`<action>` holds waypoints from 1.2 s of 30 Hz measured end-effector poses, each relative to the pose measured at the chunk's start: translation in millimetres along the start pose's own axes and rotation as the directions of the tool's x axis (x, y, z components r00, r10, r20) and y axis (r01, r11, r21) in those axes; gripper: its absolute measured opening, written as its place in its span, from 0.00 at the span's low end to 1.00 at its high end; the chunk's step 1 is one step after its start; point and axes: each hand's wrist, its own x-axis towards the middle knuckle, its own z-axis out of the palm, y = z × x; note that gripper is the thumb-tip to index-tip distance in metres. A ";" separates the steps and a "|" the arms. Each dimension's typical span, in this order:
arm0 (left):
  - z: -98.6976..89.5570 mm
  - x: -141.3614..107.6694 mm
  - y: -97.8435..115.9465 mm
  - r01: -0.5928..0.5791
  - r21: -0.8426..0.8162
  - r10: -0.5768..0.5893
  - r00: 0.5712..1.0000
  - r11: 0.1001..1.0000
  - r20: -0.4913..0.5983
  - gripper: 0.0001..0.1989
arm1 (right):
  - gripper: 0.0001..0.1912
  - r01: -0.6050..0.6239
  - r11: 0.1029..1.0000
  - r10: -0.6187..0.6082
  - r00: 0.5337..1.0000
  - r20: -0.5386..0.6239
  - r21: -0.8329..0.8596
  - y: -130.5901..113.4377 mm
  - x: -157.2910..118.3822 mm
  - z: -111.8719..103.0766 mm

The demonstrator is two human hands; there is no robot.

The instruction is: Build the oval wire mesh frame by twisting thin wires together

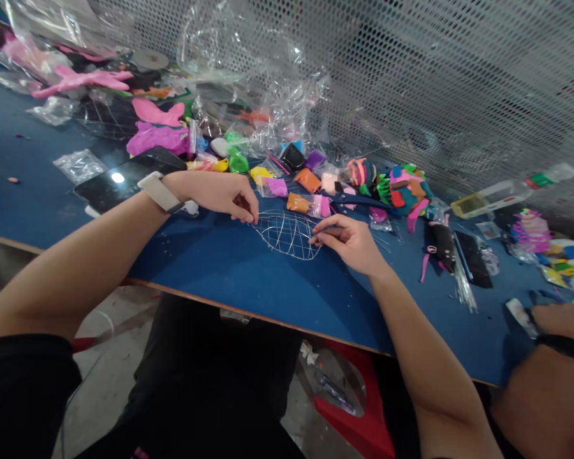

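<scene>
Both arms bent, reaching forward; hands near each other, apart. Left forearm (90, 261) slants in from lower left; left hand (236, 199) knuckles up, fingers curled down toward the thumb — a pinch. Right forearm (421, 338) rises from lower right — right hand (351, 242) pinching too, fingertips pointing left.

the left hand (239, 196) hides one tip of the wire frame (289, 234); fingers of the right hand (353, 243) cover part of its other end. toward the tabletop's (249, 274) left end, the left forearm (90, 255) partly blocks a phone (117, 186). past the right end, a co-worker's arm (545, 389) is blurred and cut off. pale specks (166, 242) by the near edge are too small to identify.
</scene>
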 end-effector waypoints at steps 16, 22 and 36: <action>0.1 -0.2 0.6 -0.049 0.030 0.049 0.999 0.998 -0.019 0.11 | 0.15 0.015 0.999 -0.014 0.999 0.045 -0.033 2.5 -2.8 -3.4; -0.5 0.2 3.5 -0.030 0.024 0.030 1.000 0.999 -0.009 0.11 | 0.15 0.020 0.999 -0.017 0.999 0.045 -0.046 1.2 -3.0 -3.1; 0.8 0.0 3.1 -0.059 0.031 0.060 0.998 0.998 -0.019 0.09 | 0.11 0.053 0.992 -0.048 0.998 0.041 -0.117 0.7 -4.2 -4.8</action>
